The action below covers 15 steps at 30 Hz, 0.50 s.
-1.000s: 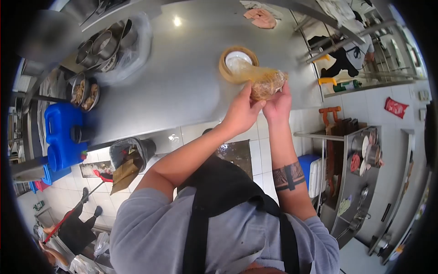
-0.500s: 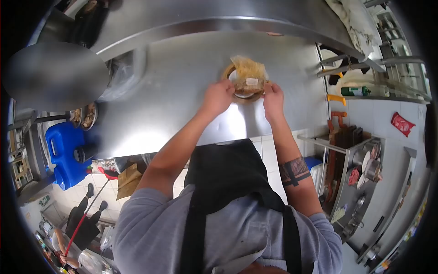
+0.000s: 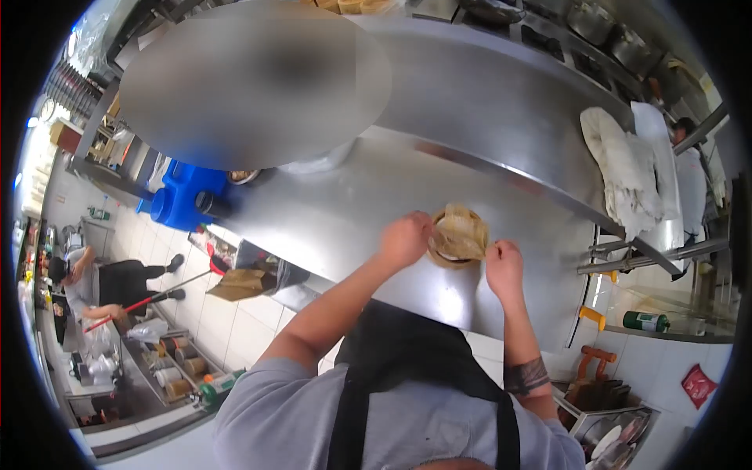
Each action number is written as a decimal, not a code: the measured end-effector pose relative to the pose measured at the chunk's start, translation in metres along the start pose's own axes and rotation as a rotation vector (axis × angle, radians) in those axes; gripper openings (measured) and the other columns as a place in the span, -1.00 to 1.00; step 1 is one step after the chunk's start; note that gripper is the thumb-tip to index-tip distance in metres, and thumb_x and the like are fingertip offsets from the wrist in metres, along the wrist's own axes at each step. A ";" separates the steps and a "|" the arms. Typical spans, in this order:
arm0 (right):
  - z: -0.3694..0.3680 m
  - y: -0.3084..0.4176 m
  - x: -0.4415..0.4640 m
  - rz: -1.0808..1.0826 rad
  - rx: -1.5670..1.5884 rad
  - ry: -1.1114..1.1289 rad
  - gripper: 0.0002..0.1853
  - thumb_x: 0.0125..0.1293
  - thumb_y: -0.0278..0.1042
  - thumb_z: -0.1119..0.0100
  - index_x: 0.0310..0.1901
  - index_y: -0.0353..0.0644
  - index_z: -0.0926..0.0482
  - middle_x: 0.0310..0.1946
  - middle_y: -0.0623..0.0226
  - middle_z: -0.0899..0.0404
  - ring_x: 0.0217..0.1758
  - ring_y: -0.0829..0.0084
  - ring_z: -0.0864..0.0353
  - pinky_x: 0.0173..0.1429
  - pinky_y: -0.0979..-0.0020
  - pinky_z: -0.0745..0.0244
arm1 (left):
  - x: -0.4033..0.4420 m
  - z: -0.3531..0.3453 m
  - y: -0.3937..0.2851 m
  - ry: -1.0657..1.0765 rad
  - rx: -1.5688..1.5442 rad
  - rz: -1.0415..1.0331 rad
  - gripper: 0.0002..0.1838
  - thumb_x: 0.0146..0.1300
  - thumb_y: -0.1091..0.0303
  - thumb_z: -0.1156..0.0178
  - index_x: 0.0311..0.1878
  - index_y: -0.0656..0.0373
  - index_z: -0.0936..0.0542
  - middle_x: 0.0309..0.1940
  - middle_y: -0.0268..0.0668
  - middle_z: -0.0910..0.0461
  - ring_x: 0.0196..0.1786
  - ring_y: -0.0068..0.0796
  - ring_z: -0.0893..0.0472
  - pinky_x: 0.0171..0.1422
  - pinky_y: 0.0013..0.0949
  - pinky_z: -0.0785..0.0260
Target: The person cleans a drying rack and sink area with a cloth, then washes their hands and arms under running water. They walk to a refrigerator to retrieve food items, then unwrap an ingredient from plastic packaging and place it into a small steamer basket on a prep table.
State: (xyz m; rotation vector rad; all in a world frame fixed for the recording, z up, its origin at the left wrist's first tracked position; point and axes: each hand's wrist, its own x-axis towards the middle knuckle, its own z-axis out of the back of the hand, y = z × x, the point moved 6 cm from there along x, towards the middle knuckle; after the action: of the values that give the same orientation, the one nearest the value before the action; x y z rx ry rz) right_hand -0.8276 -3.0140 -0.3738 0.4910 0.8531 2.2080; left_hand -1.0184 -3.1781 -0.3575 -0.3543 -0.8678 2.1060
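Note:
A crinkled, yellowish see-through plastic bag lies over a round bowl with a brown rim on the steel counter. My left hand is closed at the left edge of the bag, fingertips pinched by the bowl's rim. On the other side, my right hand pinches the bag's right corner, just off the rim. The bag is spread between both hands and hides most of the bowl's inside; what it contains cannot be made out.
A raised steel shelf runs behind the counter. A blue jerrycan stands at the left end. White cloths hang at the right. At far left a person holds a red-handled pole.
My view has swung, so the counter sits lower and further right. The bag, bunched up behind the bowl earlier, is now stretched across it between my hands; its white label no longer shows.

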 end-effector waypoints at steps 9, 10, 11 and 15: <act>0.043 0.025 0.015 -0.021 0.084 0.171 -0.75 0.35 -0.30 -0.14 -0.26 -0.36 -0.63 -0.39 -0.04 -0.65 -0.28 -0.02 -0.64 -0.10 0.12 -0.54 | -0.011 0.002 -0.031 -0.090 0.009 -0.018 -0.82 0.37 0.27 -0.29 -0.18 0.19 -0.70 -0.28 -0.04 -0.72 -0.21 0.03 -0.70 -0.10 -0.07 -0.52; 0.045 0.027 0.021 -0.054 0.141 0.184 -0.75 0.36 -0.30 -0.13 -0.27 -0.36 -0.63 -0.42 0.01 -0.66 -0.33 0.09 -0.66 -0.13 0.17 -0.55 | -0.005 0.008 -0.032 -0.128 -0.044 0.006 -0.83 0.35 0.27 -0.29 -0.22 0.19 -0.70 -0.30 -0.01 -0.71 -0.25 0.05 -0.70 -0.14 -0.06 -0.52; 0.045 0.026 0.023 -0.088 0.200 0.200 -0.74 0.37 -0.30 -0.11 -0.28 -0.36 -0.63 -0.46 0.06 -0.67 -0.39 0.19 -0.67 -0.16 0.21 -0.56 | -0.005 0.010 -0.033 -0.141 -0.076 0.019 -0.78 0.39 0.25 -0.34 -0.16 0.24 -0.70 -0.38 -0.15 -0.70 -0.33 -0.32 -0.63 -0.15 -0.29 -0.49; 0.043 0.033 0.034 -0.099 0.303 0.288 -0.75 0.38 -0.32 -0.12 -0.29 -0.36 -0.62 -0.45 0.15 -0.70 -0.41 0.39 -0.71 -0.22 0.30 -0.58 | -0.005 0.015 -0.034 -0.169 -0.037 0.079 -0.80 0.39 0.27 -0.34 -0.15 0.24 -0.70 -0.38 -0.17 -0.70 -0.34 -0.36 -0.62 -0.15 -0.31 -0.49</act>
State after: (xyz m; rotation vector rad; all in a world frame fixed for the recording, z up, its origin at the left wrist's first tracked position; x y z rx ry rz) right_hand -0.8421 -2.9885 -0.3171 0.2651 1.3476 2.0962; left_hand -1.0029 -3.1742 -0.3237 -0.2353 -1.0069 2.2197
